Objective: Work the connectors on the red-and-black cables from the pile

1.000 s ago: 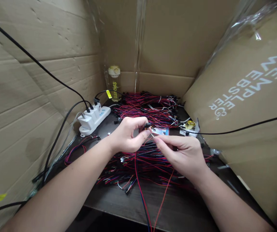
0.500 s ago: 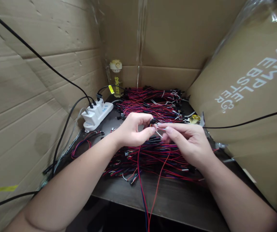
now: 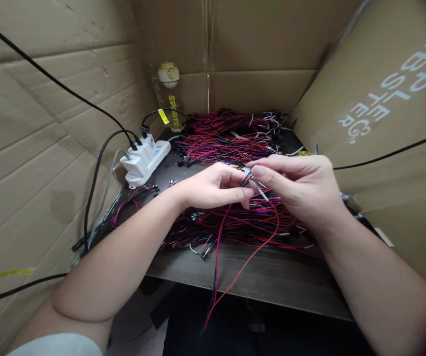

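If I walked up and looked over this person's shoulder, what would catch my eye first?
Most likely the two bare hands meeting at the centre: the left hand and right hand pinch thin red and blue wires that trail over the table's front edge. Behind and under them lies a big heap of red, blue and black wire bundles. A white power strip sits at the left, and cardboard walls close in all around.

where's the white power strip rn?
Head view, left side: white plastic power strip on the dark wooden table, by the cardboard wall, left of the red-and-black wire pile.
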Demonstrator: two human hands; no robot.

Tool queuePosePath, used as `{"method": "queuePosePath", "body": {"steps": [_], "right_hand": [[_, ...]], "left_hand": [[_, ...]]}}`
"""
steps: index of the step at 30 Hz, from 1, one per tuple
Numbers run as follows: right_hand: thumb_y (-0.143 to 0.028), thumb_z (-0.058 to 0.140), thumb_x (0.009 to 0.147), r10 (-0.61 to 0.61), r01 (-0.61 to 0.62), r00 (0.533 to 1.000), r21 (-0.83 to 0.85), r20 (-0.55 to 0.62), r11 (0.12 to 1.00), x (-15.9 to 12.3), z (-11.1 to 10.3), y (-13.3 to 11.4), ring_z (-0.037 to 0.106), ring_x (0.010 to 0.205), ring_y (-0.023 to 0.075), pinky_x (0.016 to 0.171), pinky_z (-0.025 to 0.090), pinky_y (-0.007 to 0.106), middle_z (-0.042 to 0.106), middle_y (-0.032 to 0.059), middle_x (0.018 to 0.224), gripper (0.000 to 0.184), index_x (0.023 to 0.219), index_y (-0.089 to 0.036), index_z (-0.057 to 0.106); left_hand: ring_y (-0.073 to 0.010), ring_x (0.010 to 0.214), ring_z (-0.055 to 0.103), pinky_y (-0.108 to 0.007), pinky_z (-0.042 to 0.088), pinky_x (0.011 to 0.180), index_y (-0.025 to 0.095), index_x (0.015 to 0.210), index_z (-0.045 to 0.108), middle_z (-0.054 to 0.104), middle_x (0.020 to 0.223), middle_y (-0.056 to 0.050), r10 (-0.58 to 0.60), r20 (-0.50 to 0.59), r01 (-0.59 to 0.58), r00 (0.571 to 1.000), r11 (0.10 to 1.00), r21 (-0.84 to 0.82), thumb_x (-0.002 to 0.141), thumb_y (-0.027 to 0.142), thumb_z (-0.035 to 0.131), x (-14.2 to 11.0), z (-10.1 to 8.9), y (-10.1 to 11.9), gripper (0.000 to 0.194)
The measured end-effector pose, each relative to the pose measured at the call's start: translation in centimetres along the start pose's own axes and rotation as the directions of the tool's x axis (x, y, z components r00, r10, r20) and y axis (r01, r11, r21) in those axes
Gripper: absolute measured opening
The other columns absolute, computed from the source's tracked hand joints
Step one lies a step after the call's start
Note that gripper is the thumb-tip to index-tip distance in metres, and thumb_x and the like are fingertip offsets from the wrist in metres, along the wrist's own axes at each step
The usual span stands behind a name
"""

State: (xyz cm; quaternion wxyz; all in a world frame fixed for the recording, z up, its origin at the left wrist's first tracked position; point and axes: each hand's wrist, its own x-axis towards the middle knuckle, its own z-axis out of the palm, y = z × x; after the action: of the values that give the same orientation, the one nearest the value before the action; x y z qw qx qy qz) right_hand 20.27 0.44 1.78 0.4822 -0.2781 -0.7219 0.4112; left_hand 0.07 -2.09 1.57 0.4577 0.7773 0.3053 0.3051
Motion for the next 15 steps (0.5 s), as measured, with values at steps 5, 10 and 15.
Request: {"method": "queuePosePath", "body": {"steps": [5,10,15], "right_hand": [[-0.034,0.079,0.082,0.180,-0.093,0.958,0.352,-0.223,0.931,1.2,-0.7,0.5,0.049,0.053,0.0096,0.053,0.043,0.026,0.053,-0.0028,0.059,0.017,0.082,-0.019,0.071],[-0.025,0.066,0.084,0.264,-0.053,0.878,0.469,-0.399,0.882,3.1,-1.9,1.6,0.042,0.052,0.0095,0.055,0.042,0.027,0.041,-0.0050,0.056,0.012,0.075,-0.018,0.062],[-0.011,0.056,0.083,0.381,-0.029,0.694,0.505,-0.611,0.863,4.2,-2.6,2.3,0.039,0.048,0.0088,0.052,0.036,0.029,0.039,-0.0047,0.052,0.019,0.065,-0.018,0.055]], "left_hand": [[-0.0191,0.096,0.071,-0.032,0.053,0.094,0.014,0.094,0.078,0.078,0.099,-0.012,-0.056,0.126,0.061,0.990,0.998,-0.034,0.098,0.053,0.055,-0.1,-0.5,0.3,0.045],[-0.0207,0.088,0.073,-0.035,0.056,0.090,0.014,0.088,0.078,0.079,0.093,-0.015,-0.099,0.255,0.143,0.962,0.976,-0.163,0.098,0.066,0.044,-0.5,-1.4,0.1,0.063],[-0.0236,0.088,0.075,-0.037,0.057,0.086,0.014,0.090,0.075,0.078,0.089,-0.015,-0.151,0.270,0.225,0.951,0.936,-0.271,0.089,0.069,0.060,-0.7,-1.8,-0.1,0.057]]}}
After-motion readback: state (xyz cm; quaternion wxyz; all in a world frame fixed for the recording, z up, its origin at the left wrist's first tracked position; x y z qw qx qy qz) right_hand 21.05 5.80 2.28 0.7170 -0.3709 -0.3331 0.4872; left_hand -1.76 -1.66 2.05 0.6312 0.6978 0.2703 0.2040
